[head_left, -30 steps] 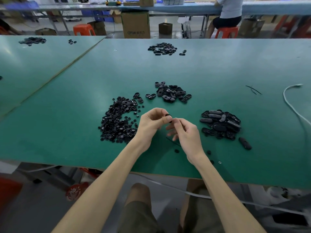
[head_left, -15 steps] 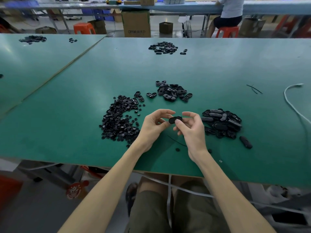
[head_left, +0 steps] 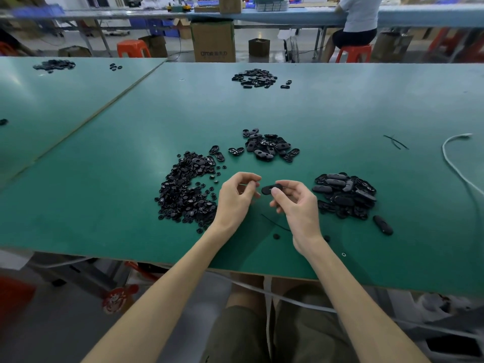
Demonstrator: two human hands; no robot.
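**Oval black piece [head_left: 265,190] pinched in the right hand [head_left: 298,208], over the worktop's near middle**

Oval black piece: it sits between the right thumb and the curled fingertips, held clear of the green worktop [head_left: 340,113], with its free end pointing toward the left hand [head_left: 234,203]. A narrow gap separates it from the left fingertips.

The left hand's fingers are curled in with thumb and forefinger close together (whether they nip something small cannot be told).

Room is tight on both flanks. A heap of small round parts [head_left: 186,192] lies just beside the left hand toward the left edge, and a heap of closed oval pieces [head_left: 345,195] lies near the right hand toward the right edge, with a lone oval piece [head_left: 383,224] at its near side. Toward the far edge a third heap of open shells [head_left: 269,148] is set apart, with bare green between it and the hands. Under the hands lie a thin black strand [head_left: 275,223] and a loose round part [head_left: 276,236], short of the near edge.

Both forearms cross the near edge and converge, wrists raised and palms turned toward each other.
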